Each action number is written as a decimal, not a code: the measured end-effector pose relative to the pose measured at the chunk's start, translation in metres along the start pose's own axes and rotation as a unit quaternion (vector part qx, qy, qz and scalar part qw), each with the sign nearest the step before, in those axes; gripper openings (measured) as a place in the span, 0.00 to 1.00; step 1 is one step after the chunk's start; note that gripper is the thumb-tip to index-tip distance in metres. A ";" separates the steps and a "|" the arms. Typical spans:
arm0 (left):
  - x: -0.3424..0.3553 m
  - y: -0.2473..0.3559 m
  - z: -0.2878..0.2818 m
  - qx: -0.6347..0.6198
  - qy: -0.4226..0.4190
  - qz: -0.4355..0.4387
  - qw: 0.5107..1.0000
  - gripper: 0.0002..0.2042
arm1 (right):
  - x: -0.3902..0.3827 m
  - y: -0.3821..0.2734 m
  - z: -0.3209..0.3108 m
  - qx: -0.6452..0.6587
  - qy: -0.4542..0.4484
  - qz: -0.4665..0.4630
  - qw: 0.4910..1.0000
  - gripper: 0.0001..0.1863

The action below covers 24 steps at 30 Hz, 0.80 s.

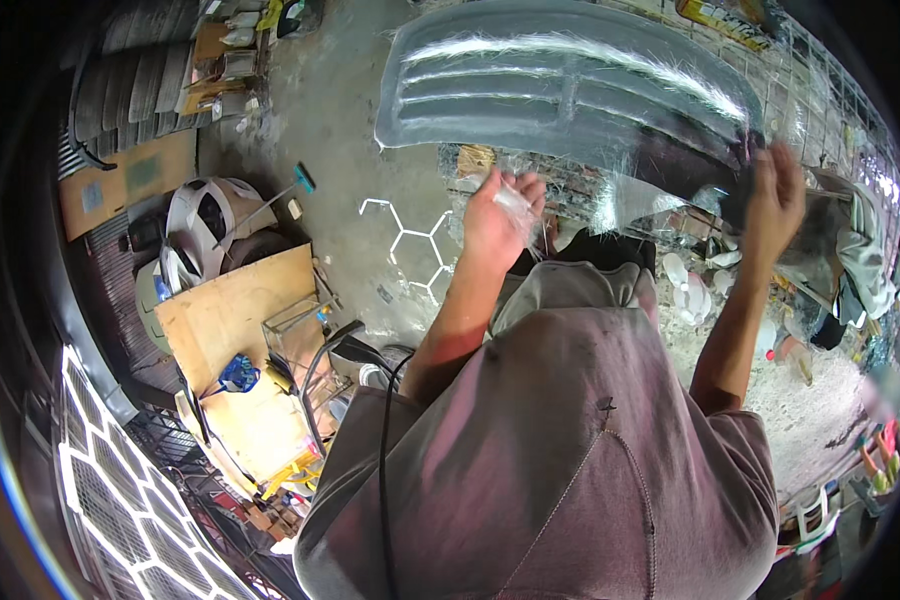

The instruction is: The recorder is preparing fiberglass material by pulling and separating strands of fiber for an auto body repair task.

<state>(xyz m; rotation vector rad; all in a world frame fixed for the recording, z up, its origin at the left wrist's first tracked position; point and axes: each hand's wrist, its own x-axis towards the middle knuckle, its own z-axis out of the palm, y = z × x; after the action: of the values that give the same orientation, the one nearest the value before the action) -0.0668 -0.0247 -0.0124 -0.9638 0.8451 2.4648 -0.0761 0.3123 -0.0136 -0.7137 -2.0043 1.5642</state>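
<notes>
A large curved grey panel [470, 110] with long slots and loose, shiny, hair-like fibres on it lies in front of me. My left hand [505, 215] is below its near edge, fingers curled round a crumpled whitish, translucent piece [515, 207]. I cannot make out whether this piece is fibre or film. Beside the panel's right end is my right hand [775, 200], raised and blurred. Whether it touches the panel or holds anything does not show clearly. Under the panel's near edge is a surface cluttered with clear, shiny scraps [610, 195].
A wire-mesh rack [820, 90] stands beyond the panel's right end. White cups [690, 300] and rags [870, 260] lie at right. On the left are a plywood sheet [235, 310], a white moulded shell [195, 215] and a teal-headed brush [303, 178]. A black cable [383, 480] crosses my shirt.
</notes>
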 end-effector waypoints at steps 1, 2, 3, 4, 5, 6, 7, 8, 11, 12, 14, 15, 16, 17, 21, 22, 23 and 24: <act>-0.001 0.002 0.014 -0.012 0.008 0.014 1.000 0.15 | -0.019 -0.008 0.014 0.037 -0.088 0.041 0.995 0.21; -0.001 0.005 0.022 -0.018 0.008 0.018 1.000 0.15 | -0.032 -0.018 0.028 -0.013 -0.211 -0.042 0.976 0.20; 0.003 0.004 0.031 -0.003 -0.050 0.027 0.998 0.16 | -0.057 -0.035 0.042 0.061 -0.296 0.072 0.951 0.21; 0.005 0.001 0.045 0.013 -0.111 0.033 0.993 0.17 | -0.076 -0.038 0.053 0.113 -0.354 0.092 0.924 0.21; 0.004 -0.001 0.055 0.010 -0.115 0.030 0.993 0.17 | -0.091 -0.045 0.063 0.113 -0.401 0.115 0.902 0.20; 0.003 -0.003 0.064 0.038 -0.149 0.029 0.988 0.18 | -0.104 -0.055 0.077 0.189 -0.390 0.150 0.888 0.18; -0.001 -0.003 0.072 0.065 -0.182 0.032 0.981 0.19 | -0.112 -0.062 0.085 0.266 -0.380 0.184 0.867 0.16; -0.005 -0.004 0.078 0.053 -0.207 0.032 0.976 0.19 | -0.112 -0.062 0.085 0.265 -0.383 0.182 0.866 0.16; -0.008 -0.010 0.084 0.130 -0.151 0.078 0.977 0.19 | -0.113 -0.059 0.090 0.204 -0.436 0.262 0.837 0.11; -0.007 -0.012 0.083 0.131 -0.150 0.080 0.977 0.19 | -0.117 -0.056 0.090 0.216 -0.433 0.277 0.830 0.09; -0.003 -0.014 0.079 0.163 -0.131 0.124 0.970 0.19 | -0.119 -0.053 0.090 0.230 -0.432 0.293 0.821 0.11; -0.005 -0.015 0.081 0.166 -0.129 0.125 0.970 0.19 | -0.118 -0.052 0.090 0.228 -0.424 0.291 0.827 0.10; -0.008 -0.015 0.082 0.130 -0.100 0.117 0.980 0.19 | -0.117 -0.050 0.089 0.227 -0.416 0.289 0.832 0.10; -0.010 -0.016 0.083 0.093 -0.071 0.107 0.987 0.18 | -0.117 -0.048 0.088 0.230 -0.416 0.290 0.831 0.10; 0.008 -0.027 0.068 0.066 -0.045 0.141 0.987 0.16 | -0.120 -0.043 0.092 0.216 -0.425 0.252 0.842 0.11; 0.010 -0.029 0.069 0.075 -0.049 0.135 0.987 0.16 | -0.123 -0.040 0.094 0.222 -0.423 0.243 0.844 0.11; 0.011 -0.030 0.069 0.083 -0.053 0.128 0.987 0.16 | -0.125 -0.036 0.097 0.221 -0.421 0.242 0.846 0.11; 0.008 -0.030 0.076 0.083 -0.057 0.125 0.987 0.16 | -0.127 -0.032 0.100 0.223 -0.405 0.214 0.860 0.11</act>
<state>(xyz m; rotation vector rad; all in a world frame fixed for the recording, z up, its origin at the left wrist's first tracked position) -0.0934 0.0479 0.0149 -0.6874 1.1730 2.5745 -0.0512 0.1496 -0.0128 -0.3301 -1.9091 2.8429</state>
